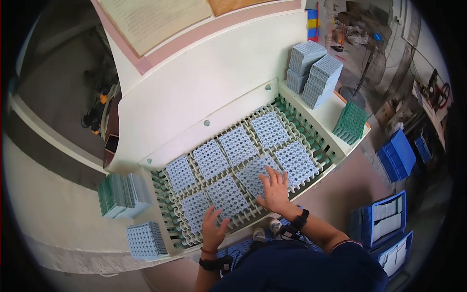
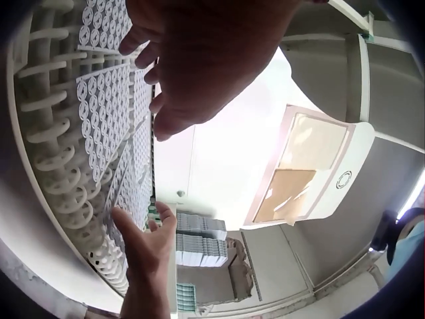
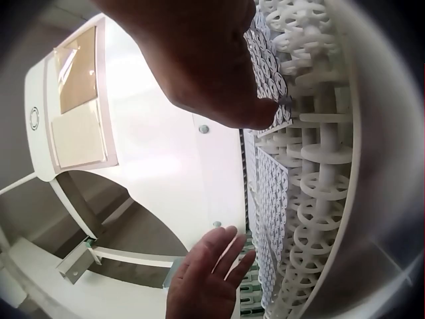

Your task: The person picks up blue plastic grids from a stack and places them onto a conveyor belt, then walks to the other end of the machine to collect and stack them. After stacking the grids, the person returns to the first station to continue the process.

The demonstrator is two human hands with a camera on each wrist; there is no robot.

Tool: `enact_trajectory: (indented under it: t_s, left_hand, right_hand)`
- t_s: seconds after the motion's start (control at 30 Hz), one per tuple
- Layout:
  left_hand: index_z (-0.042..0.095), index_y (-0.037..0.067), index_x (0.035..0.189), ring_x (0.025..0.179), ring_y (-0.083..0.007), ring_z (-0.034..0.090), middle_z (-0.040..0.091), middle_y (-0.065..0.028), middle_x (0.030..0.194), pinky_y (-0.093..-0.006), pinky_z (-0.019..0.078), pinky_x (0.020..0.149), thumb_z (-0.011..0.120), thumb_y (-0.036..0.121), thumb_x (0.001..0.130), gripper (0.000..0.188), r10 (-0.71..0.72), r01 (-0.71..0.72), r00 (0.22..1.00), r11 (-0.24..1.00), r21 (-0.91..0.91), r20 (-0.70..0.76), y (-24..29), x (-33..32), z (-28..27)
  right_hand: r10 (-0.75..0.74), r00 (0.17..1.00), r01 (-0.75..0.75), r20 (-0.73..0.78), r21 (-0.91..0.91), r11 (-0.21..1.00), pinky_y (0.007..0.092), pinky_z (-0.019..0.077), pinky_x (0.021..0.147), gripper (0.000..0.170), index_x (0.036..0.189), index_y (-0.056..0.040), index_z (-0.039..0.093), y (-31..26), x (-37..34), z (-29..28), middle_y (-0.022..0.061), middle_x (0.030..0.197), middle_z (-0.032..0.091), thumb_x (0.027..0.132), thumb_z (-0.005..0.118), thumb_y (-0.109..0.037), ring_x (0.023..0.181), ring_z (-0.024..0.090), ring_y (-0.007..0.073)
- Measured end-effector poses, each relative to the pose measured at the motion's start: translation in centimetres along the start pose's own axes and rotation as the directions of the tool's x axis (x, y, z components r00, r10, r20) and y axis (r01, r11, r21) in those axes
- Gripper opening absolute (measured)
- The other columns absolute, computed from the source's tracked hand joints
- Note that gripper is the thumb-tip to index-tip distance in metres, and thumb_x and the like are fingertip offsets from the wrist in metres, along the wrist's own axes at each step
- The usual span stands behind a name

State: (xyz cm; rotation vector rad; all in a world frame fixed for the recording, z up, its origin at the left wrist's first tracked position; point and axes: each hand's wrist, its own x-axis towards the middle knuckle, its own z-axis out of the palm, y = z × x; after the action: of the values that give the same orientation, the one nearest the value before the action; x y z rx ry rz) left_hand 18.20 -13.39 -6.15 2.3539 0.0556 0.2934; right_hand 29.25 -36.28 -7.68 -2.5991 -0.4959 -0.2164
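Light blue patterned sheets [image 1: 226,196] lie flat in two rows on a bed of white rollers [image 3: 323,199]. My right hand [image 1: 275,191] is over the front-row sheet [image 1: 253,176], its fingers spread and touching or just above it; the exact contact is unclear. My left hand [image 1: 213,230], fingers loosely bent and holding nothing, is at the right edge of the front-left sheet [image 1: 194,207]. In the left wrist view, my left hand [image 2: 206,60] is large at the top and my right hand [image 2: 147,256] is lower down. The right wrist view shows my right hand [image 3: 192,60] above my left [image 3: 206,279].
Stacks of sheets [image 1: 322,78] stand on the right ledge beside a green stack [image 1: 351,122]. More green and pale stacks [image 1: 121,194] and a blue stack [image 1: 145,241] are at the left. A white panel [image 1: 194,78] rises behind the rollers. Blue crates [image 1: 396,155] are at the right.
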Motion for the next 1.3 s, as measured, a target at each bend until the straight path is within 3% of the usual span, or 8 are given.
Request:
enact_trajectory:
  t_s: [0.2,0.23,0.33,0.5,0.63,0.87,1.2,1.3]
  left_hand:
    - [0.060,0.003,0.104,0.107,-0.0354,0.053,0.054,-0.0215,0.117,-0.0386,0.0432,0.090,0.069,0.019,0.076,0.033,0.097,-0.070,0.986,0.979,-0.192,0.136,0.2,1.8,1.4]
    - [0.060,0.003,0.103,0.107,-0.0348,0.054,0.054,-0.0210,0.116,-0.0379,0.0437,0.089,0.069,0.019,0.077,0.032,0.142,-0.110,0.977,0.974,-0.196,0.159,0.1,1.9,1.4]
    - [0.060,0.003,0.103,0.105,-0.0343,0.054,0.055,-0.0198,0.115,-0.0375,0.0440,0.088,0.068,0.019,0.077,0.032,0.185,-0.139,0.963,0.964,-0.227,0.194,-0.3,1.7,1.9]
    - [0.061,0.003,0.103,0.104,-0.0334,0.055,0.056,-0.0184,0.115,-0.0379,0.0446,0.087,0.068,0.018,0.077,0.031,0.222,-0.134,0.940,0.939,-0.316,0.261,-1.4,1.3,2.0]
    - [0.060,0.003,0.103,0.102,-0.0348,0.055,0.056,-0.0193,0.112,-0.0387,0.0444,0.087,0.067,0.017,0.078,0.029,0.261,-0.148,0.923,0.919,-0.364,0.282,-1.7,1.5,1.7]
    - [0.061,0.003,0.101,0.101,-0.0343,0.055,0.057,-0.0186,0.109,-0.0384,0.0449,0.087,0.066,0.014,0.079,0.025,0.293,-0.161,0.914,0.896,-0.413,0.280,-1.6,2.3,1.1]
    - [0.053,0.003,0.113,0.106,-0.0349,0.051,0.052,-0.0178,0.117,-0.0411,0.0439,0.088,0.063,0.013,0.080,0.035,0.450,-0.391,0.855,0.886,-0.248,0.259,0.1,5.4,3.8]
    - [0.041,0.003,0.127,0.118,-0.0375,0.041,0.043,-0.0199,0.129,-0.0452,0.0358,0.097,0.059,0.023,0.083,0.052,0.445,-0.499,0.805,0.865,0.043,0.393,1.5,7.1,5.8]
  right_hand:
    - [0.003,1.000,-0.005,-0.017,-0.123,0.992,0.0600,0.0189,0.100,0.070,0.120,-0.0125,0.043,-0.9,-2.5,-0.7,0.0177,0.136,0.030,0.059,0.072,-0.028,0.125,0.030,0.0356]
    - [0.016,1.000,-0.016,0.001,-0.057,0.998,0.0602,0.0169,0.101,0.065,0.121,-0.0132,0.043,-1.1,-2.9,-1.0,0.0176,0.137,0.030,0.062,0.067,-0.024,0.127,0.028,0.0356]
    - [0.062,0.998,-0.061,0.020,-0.015,0.998,0.0594,0.0167,0.101,0.065,0.121,-0.0128,0.043,-1.6,-4.1,-0.8,0.0179,0.137,0.029,0.063,0.068,-0.027,0.126,0.028,0.0361]
    - [0.061,0.982,-0.044,0.180,-0.095,0.995,0.0632,0.0179,0.102,0.062,0.122,-0.0166,0.048,-2.0,-5.7,0.3,0.0154,0.136,0.034,0.067,0.070,-0.035,0.131,0.024,0.0377]
    - [0.080,0.979,-0.045,0.189,-0.179,0.983,0.0604,0.0185,0.103,0.061,0.122,-0.0177,0.048,-2.9,-5.7,0.2,0.0136,0.135,0.036,0.070,0.068,-0.044,0.130,0.027,0.0352]
    - [0.100,0.986,-0.081,0.131,-0.145,0.986,0.0611,0.0229,0.100,0.059,0.117,-0.0172,0.050,-3.6,-6.8,0.4,0.0126,0.132,0.039,0.066,0.071,-0.039,0.128,0.030,0.0335]
    - [0.053,0.998,-0.057,-0.035,-0.113,0.992,0.0525,0.0263,0.098,0.047,0.099,-0.0153,0.057,-2.6,-9.9,-2.5,0.0105,0.122,0.047,0.059,0.075,-0.035,0.120,0.039,0.0320]
    - [0.094,0.994,-0.100,-0.058,-0.112,0.989,0.0543,0.0258,0.098,0.046,0.098,-0.0159,0.057,-0.6,-10.7,-3.6,0.0090,0.122,0.047,0.059,0.075,-0.033,0.121,0.038,0.0299]
